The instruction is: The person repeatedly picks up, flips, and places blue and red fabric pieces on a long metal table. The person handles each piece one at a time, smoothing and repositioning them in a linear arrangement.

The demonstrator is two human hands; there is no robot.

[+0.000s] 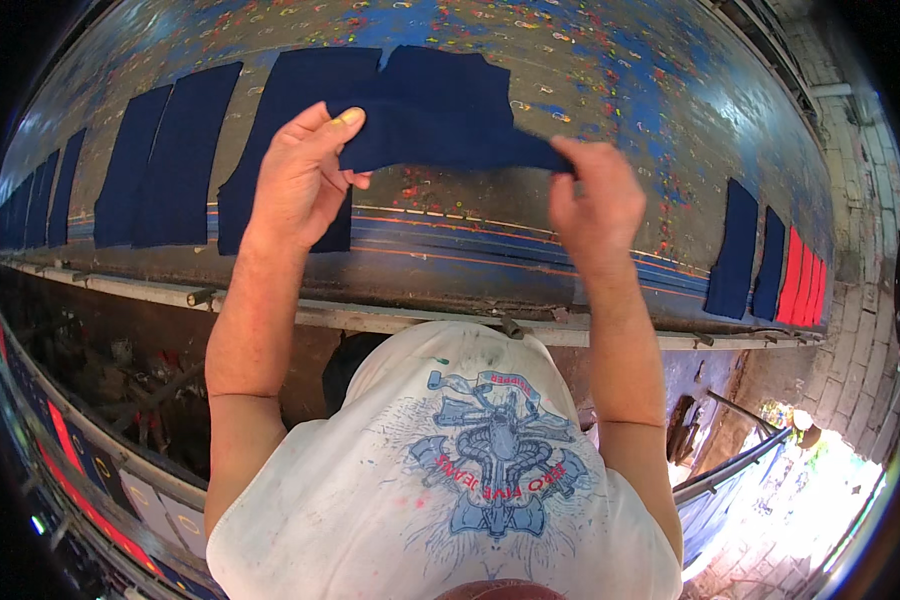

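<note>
A navy fabric panel (435, 112) is stretched between my two hands above a long, paint-spattered printing table (450, 277). My left hand (304, 176) pinches its near left edge between thumb and fingers. At the panel's right end, my right hand (600, 195) grips a narrow, drawn-out corner and looks slightly blurred. Part of the held panel overlaps another navy piece (270, 165) lying on the table behind my left hand. Where one piece ends and the other begins is hard to tell at the top.
More navy panels (184, 157) lie flat to the left. On the right are two navy pieces (733, 251) and several red ones (791, 277). A metal rail (390, 319) with short pipe stubs runs along the near edge. Behind me, another table (112, 480) bears printed pieces.
</note>
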